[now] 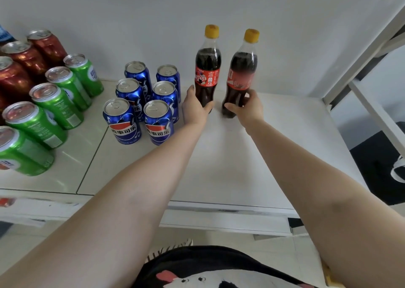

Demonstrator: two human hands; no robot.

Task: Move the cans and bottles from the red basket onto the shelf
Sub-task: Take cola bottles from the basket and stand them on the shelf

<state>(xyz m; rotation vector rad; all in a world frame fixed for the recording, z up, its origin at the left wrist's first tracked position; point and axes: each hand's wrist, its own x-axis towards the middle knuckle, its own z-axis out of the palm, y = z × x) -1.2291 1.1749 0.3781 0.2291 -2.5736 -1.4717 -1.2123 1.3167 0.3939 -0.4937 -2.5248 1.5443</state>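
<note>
Reaching forward, left hand (195,109) grips one cola bottle (207,68); right hand (247,108) grips another bottle (241,73) on the shelf (241,167).

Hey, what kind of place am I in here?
Probably a shop or stockroom shelf. Drinks stand sorted by kind on a white shelf: blue cans, green cans, and two cola bottles against a plain wall.

Plain white wall (131,7); white frame post (359,57); pale floor (274,257).
</note>
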